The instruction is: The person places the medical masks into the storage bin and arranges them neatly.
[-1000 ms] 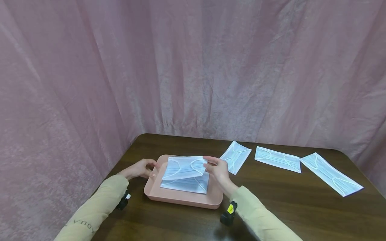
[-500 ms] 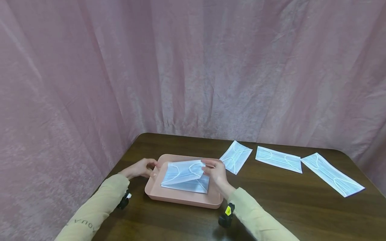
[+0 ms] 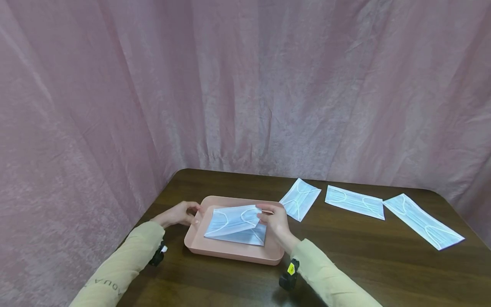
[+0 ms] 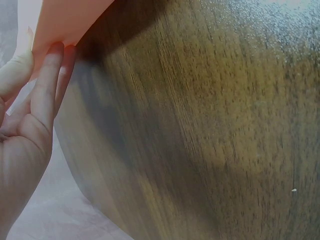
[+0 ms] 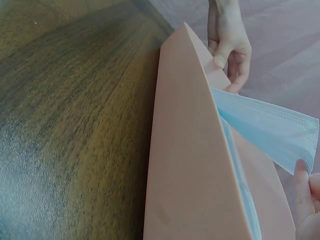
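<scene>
A pink tray (image 3: 199,246) sits on the dark wooden table (image 3: 364,264) with a blue face mask (image 3: 249,236) lying flat in it. My right hand (image 3: 271,218) pinches the right end of a second blue mask (image 3: 232,220) just above the first; this mask (image 5: 270,126) slants down into the tray (image 5: 185,165). My left hand (image 3: 183,213) grips the tray's left rim, thumb on top (image 5: 227,42) and fingers (image 4: 47,85) under the tray's edge (image 4: 65,22).
Three more blue masks lie on the table to the right of the tray: one (image 3: 300,199) close to it, one (image 3: 354,202) further right, one (image 3: 423,221) near the right edge. A pink curtain (image 3: 245,85) hangs behind and to the left of the table.
My right hand has lowered the held mask from above the tray down toward the mask lying in it. The left hand has stayed on the tray's rim.
</scene>
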`<act>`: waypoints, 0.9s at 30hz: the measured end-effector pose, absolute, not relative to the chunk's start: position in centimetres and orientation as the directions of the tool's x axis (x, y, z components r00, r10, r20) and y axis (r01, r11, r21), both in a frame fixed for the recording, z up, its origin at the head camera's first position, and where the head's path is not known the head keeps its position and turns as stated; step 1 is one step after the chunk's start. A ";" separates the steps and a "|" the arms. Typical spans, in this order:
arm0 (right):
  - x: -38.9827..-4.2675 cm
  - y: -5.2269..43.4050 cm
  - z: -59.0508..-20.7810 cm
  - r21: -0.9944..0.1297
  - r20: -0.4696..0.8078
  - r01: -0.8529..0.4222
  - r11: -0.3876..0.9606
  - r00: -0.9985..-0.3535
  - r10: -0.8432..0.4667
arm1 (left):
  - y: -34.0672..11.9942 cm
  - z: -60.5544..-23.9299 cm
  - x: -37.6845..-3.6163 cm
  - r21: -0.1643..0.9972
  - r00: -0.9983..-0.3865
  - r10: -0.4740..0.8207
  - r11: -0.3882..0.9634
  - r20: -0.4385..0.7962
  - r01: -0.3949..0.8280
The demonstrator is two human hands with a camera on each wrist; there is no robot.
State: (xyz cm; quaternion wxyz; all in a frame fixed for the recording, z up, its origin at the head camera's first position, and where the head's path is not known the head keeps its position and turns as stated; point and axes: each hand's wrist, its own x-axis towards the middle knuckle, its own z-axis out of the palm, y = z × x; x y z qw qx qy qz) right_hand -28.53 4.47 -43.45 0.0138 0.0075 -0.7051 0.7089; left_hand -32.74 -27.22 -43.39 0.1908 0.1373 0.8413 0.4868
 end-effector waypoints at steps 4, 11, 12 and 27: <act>-28.6 4.6 -43.7 -0.999 0.037 -0.037 0.005 -0.999 0.004 | -27.3 -43.5 -32.7 0.872 -0.890 0.416 0.488 -0.185 0.046; -28.8 4.9 -43.9 -0.995 0.057 -0.057 0.077 -0.998 -0.004 | -27.4 -43.7 -33.1 0.862 -0.897 0.394 0.506 -0.200 0.030; -28.8 5.0 -43.9 -0.994 0.059 -0.059 0.092 -0.998 -0.004 | -27.4 -43.7 -33.2 0.861 -0.897 0.394 0.507 -0.202 0.029; -28.8 5.4 -43.9 -0.926 0.117 -0.139 0.351 -0.990 -0.083 | -27.3 -43.4 -32.8 0.858 -0.898 0.399 0.511 -0.188 0.047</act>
